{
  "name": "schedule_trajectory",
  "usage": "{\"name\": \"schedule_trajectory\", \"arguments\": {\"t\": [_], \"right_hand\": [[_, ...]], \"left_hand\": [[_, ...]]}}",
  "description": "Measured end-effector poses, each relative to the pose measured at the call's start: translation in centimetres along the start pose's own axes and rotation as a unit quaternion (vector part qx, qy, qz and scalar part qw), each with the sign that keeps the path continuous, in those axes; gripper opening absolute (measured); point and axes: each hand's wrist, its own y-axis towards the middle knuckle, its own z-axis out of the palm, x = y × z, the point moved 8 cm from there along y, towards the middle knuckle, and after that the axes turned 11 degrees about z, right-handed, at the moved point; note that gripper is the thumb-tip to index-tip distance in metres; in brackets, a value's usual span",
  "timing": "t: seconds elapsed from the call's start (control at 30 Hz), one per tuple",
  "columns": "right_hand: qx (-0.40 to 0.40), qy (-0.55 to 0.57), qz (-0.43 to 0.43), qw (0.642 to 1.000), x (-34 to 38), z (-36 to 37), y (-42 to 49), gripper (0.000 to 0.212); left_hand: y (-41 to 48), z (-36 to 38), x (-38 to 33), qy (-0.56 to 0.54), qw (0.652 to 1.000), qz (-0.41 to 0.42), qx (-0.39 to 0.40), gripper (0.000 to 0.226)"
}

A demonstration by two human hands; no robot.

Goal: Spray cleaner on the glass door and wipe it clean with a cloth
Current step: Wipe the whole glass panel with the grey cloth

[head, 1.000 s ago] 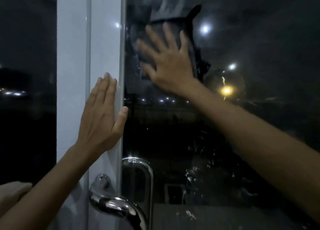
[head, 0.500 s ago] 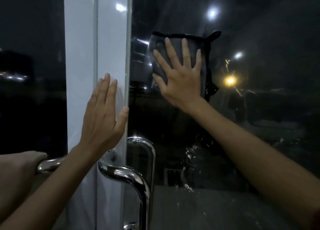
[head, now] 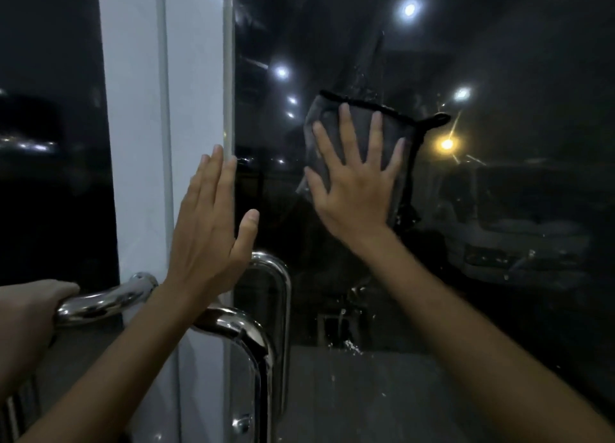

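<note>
The grey cloth (head: 361, 129) lies flat on the glass door (head: 499, 209) at the centre of the frame. The right grip (head: 356, 189) presses it there with straight, spread fingers curled round nothing. To its left, the left grip (head: 206, 239) rests flat-palmed on the white door frame (head: 139, 143), above the chrome handle (head: 256, 342).

One view on record: a head-worn wide-angle camera, looking forward and slightly down, set close to the glass door (head: 499, 242). The white frame (head: 133, 143) stands left of centre, the chrome handle (head: 263, 349) low. The left hand (head: 209, 229) and right hand (head: 356, 192) reach in from the bottom edge.
</note>
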Motion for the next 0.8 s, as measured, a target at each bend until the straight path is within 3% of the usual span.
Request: {"name": "schedule_trajectory", "arguments": {"t": [0.07, 0.13, 0.23, 0.3, 0.37, 0.43, 0.5, 0.6, 0.7, 0.8], "right_hand": [[0.011, 0.006, -0.016, 1.0, 2.1, 0.7, -2.0, 0.062], [0.035, 0.002, -0.097, 0.995, 2.7, 1.4, -6.0, 0.061], [0.039, -0.026, -0.161, 0.986, -1.3, 0.9, -9.6, 0.06], [0.031, -0.037, -0.115, 0.992, -5.5, -0.1, -8.4, 0.063], [0.017, -0.038, -0.009, 0.999, -9.0, -1.1, -5.0, 0.062], [-0.001, -0.011, 0.093, 0.996, -9.8, -1.8, -1.1, 0.062], [0.002, -0.002, 0.128, 0.992, -8.0, -1.5, 0.7, 0.064], [0.021, -0.009, 0.001, 1.0, -4.2, -0.1, -2.7, 0.062], [0.053, -0.025, -0.13, 0.99, -5.9, 0.5, -8.8, 0.062], [0.048, -0.036, -0.104, 0.993, -12.0, -0.6, -9.2, 0.064]], "left_hand": [[0.5, 0.4, -0.8, -0.016, 1.0, 0.002, -0.007, 0.069], [0.8, 0.8, -1.6, -0.025, 1.0, 0.008, -0.009, 0.068], [1.0, 1.5, -2.6, -0.031, 0.999, 0.018, -0.002, 0.067], [1.2, 1.8, -3.0, -0.033, 0.999, 0.023, 0.003, 0.066], [1.4, 1.8, -3.2, -0.029, 0.999, 0.024, 0.0, 0.066], [1.9, 1.8, -3.3, -0.031, 0.999, 0.016, -0.006, 0.066], [2.5, 2.3, -4.0, -0.038, 0.999, 0.014, -0.006, 0.066], [3.2, 3.2, -5.3, -0.039, 0.999, 0.024, 0.001, 0.066], [3.8, 3.9, -6.2, -0.043, 0.999, 0.023, -0.006, 0.066], [4.0, 4.4, -6.9, -0.043, 0.999, 0.027, -0.008, 0.066]]}}
